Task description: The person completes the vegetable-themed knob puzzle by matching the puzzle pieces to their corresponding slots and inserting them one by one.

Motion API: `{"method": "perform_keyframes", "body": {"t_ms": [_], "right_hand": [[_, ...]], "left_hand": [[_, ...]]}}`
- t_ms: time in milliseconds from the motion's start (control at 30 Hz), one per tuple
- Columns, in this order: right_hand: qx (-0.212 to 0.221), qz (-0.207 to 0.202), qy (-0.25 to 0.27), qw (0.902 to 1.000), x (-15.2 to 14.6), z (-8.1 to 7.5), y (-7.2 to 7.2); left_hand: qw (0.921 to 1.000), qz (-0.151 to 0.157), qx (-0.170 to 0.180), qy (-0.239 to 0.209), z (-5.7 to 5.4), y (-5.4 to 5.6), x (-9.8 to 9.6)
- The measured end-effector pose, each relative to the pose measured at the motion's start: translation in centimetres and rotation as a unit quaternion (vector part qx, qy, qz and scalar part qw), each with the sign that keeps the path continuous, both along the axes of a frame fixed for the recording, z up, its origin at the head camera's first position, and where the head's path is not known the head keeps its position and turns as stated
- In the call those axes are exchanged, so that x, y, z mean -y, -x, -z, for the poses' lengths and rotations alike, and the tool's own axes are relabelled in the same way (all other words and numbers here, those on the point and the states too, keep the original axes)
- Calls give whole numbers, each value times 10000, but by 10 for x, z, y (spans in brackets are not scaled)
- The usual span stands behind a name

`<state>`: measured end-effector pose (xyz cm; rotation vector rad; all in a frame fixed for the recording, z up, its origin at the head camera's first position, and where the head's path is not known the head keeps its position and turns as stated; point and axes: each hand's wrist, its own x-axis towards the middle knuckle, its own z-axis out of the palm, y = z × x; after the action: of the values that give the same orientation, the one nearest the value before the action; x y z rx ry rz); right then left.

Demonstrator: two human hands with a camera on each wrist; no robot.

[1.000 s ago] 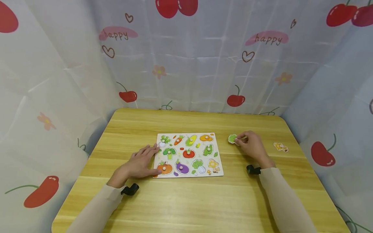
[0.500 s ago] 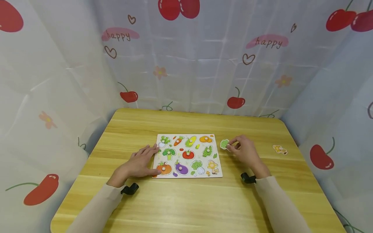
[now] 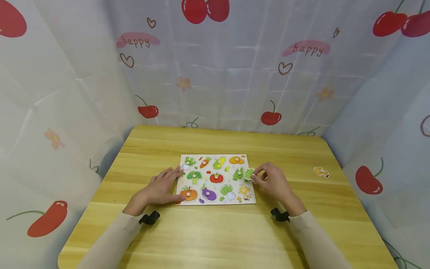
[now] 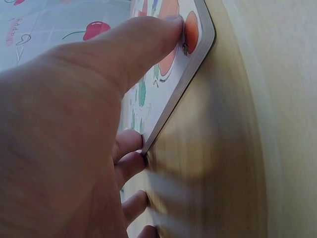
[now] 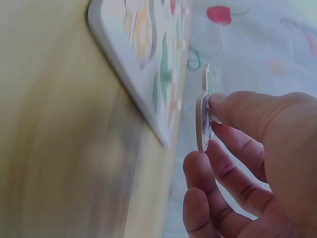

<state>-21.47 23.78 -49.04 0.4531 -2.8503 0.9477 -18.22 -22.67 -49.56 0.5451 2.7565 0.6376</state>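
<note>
A white vegetable puzzle board (image 3: 201, 186) lies flat on the wooden table. My left hand (image 3: 162, 188) rests at its left side, thumb on the board by the pumpkin piece (image 3: 191, 194) and fingertips along the edge. In the left wrist view the thumb (image 4: 143, 39) presses on the board near its corner. My right hand (image 3: 273, 183) pinches a green leafy vegetable puzzle piece (image 3: 249, 174) over the board's right edge. Seen from the right wrist, that piece (image 5: 202, 119) is upright on edge between thumb and fingers, raised above the table.
A yellow mushroom puzzle piece (image 3: 321, 172) lies on the table at the far right. Several knobbed vegetable pieces sit in the board; the leafy bok choy picture (image 3: 227, 192) and mushroom picture (image 3: 245, 191) in its bottom row show no knobs. A cherry-print curtain (image 3: 215, 74) surrounds the table.
My right hand has carried the leafy piece leftward and toward me, from the table right of the board to over its right edge. The left hand has stayed in place.
</note>
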Motion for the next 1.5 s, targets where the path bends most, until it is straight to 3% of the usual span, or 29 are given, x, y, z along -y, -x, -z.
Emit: {"method": "perform_keyframes", "body": {"t_ms": [333,467,967,1500], "right_hand": [[48,-278,89,9996,28,-1,-14],[5,-396,82,9992,37,-1,-18],[-63,-666,-403,9969,69,5,-29],[116,-521,-430,9976,85,15,-35]], "left_hand": [[9999,-12,74,146,-2,3,1],[9999,35,-61,144,-5,4,0],[9999,58,17,155,-4,5,-1],[9998,70,47,204,-2,4,-1]]}}
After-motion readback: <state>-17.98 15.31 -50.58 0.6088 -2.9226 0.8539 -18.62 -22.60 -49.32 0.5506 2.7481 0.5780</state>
